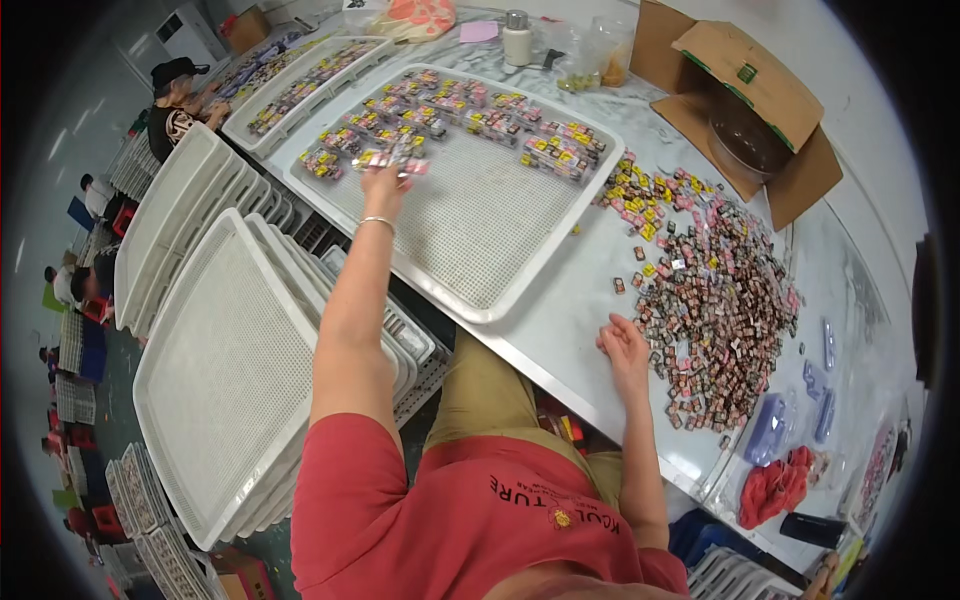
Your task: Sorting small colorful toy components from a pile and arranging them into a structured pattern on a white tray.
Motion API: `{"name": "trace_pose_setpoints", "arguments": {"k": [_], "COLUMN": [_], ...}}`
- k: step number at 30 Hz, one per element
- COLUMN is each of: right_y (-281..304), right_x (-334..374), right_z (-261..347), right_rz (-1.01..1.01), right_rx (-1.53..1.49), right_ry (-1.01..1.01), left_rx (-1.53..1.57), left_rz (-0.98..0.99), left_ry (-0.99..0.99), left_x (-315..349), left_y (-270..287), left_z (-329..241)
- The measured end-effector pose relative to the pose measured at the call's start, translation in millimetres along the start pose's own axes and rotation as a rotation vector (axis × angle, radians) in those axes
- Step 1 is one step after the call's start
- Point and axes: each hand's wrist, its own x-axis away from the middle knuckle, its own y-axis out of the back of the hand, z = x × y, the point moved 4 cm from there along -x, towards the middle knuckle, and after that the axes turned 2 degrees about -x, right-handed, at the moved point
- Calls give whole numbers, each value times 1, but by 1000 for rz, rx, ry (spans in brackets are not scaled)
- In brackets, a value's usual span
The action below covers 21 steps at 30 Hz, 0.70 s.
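My left hand (383,190) reaches over the white perforated tray (450,235), closed on a small clear pack (392,160) with pink and silvery parts, blurred by motion. Rows of similar packs (490,126), pink, yellow and dark, stand along the tray's far side and left end. At the right, my right hand (624,350) hovers by or rests on the tabletop, its fingers loosely bent and apart, with nothing visible in them. Just beyond it spreads a big heap of small dark, pink and yellow wrapped pieces (715,310).
Stacked white trays (235,370) stand left of me, beside the table. A second filled tray (305,90) lies farther left, near a person in a black cap (178,75). An open cardboard box (750,90), a bottle (516,40), purple plastic pieces (768,430) and red cloth (775,487) share the marbled table.
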Motion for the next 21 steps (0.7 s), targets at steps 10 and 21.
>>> {"name": "trace_pose_setpoints", "arguments": {"k": [10, 21], "right_y": [-5, -7], "right_x": [12, 16], "right_z": [-2, -13], "right_rz": [-181, -246], "right_rx": [11, 132], "right_ry": [-41, 34], "left_rx": [-171, -208], "left_rz": [-260, -507], "left_ry": [31, -81], "left_x": [-24, -18], "left_y": [55, 47], "left_z": [-19, -32]}}
